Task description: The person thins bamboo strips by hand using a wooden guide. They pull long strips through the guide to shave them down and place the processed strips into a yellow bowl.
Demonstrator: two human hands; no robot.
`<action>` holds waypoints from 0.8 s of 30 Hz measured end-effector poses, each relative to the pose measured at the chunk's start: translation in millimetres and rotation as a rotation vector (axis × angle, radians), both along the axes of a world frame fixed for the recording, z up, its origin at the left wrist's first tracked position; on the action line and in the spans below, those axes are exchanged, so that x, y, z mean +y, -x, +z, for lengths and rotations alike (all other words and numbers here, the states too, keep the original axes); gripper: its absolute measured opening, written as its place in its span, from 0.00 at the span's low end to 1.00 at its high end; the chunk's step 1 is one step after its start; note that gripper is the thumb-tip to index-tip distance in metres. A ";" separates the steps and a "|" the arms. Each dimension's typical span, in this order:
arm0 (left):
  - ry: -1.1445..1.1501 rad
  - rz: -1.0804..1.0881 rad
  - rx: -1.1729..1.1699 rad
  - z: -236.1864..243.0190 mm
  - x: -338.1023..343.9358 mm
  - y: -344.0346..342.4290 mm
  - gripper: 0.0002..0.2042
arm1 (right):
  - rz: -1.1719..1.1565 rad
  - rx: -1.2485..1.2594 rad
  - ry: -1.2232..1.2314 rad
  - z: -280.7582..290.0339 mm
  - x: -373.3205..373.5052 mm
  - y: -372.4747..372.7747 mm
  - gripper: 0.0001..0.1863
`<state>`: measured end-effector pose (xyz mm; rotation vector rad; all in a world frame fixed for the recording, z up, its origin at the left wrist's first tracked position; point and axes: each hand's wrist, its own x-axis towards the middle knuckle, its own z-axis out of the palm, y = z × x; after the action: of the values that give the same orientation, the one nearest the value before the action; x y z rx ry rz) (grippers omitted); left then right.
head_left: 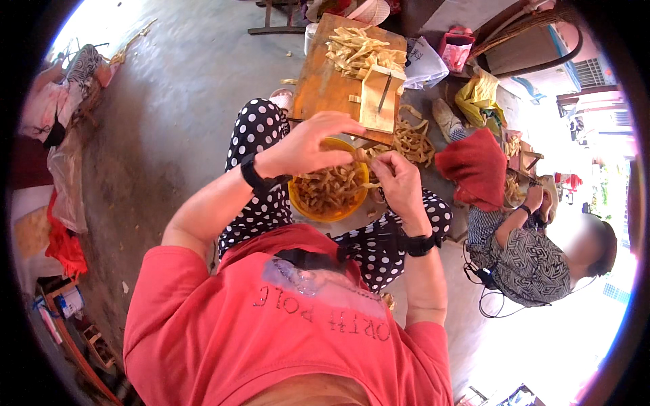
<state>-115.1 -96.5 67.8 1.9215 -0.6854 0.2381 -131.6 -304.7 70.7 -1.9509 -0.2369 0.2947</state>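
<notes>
My right hand (401,181) pinches a curled tan strip (363,157) between thumb and fingers, just above a yellow basin (294,200). Beside it, my left hand (315,143) has its thumb and fingers apart, the thumb tip close to the strip; whether it touches is unclear. Brown, curled pieces (330,189) fill much of the basin, which sits between my knees. Beyond my hands stands a wooden bench (313,81). On it lie a pile of pale flat strips (359,51) and a small wooden tray (374,111) with a dark, thin bar across it.
Loose tan strips (414,141) lie on the floor right of the bench. A person (525,260) sits at the right, working at another small bench, with a red cloth (474,169) over the knees. Bags, a yellow one (479,100) among them, stand at the back right.
</notes>
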 end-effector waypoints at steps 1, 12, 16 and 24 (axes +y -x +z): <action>-0.037 -0.166 0.134 6.9 -5.5 -5.4 0.16 | 0.003 -0.003 0.017 1.2 1.9 0.1 0.07; 0.366 -0.417 1.067 -6.4 -21.9 -26.3 0.04 | 0.042 -0.008 -0.006 -1.9 -7.0 -11.4 0.07; 0.386 -0.441 1.091 -11.2 -19.1 -35.9 0.04 | 0.048 0.055 -0.068 -8.8 -17.8 -22.9 0.07; 0.533 -0.300 1.108 -21.0 -19.6 -81.4 0.03 | 0.047 0.094 -0.120 -22.6 -25.6 -78.4 0.06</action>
<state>-33.7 -116.1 46.8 1.1414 -0.1078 -0.7267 -53.2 -330.3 48.2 -1.8097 -0.2343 0.3937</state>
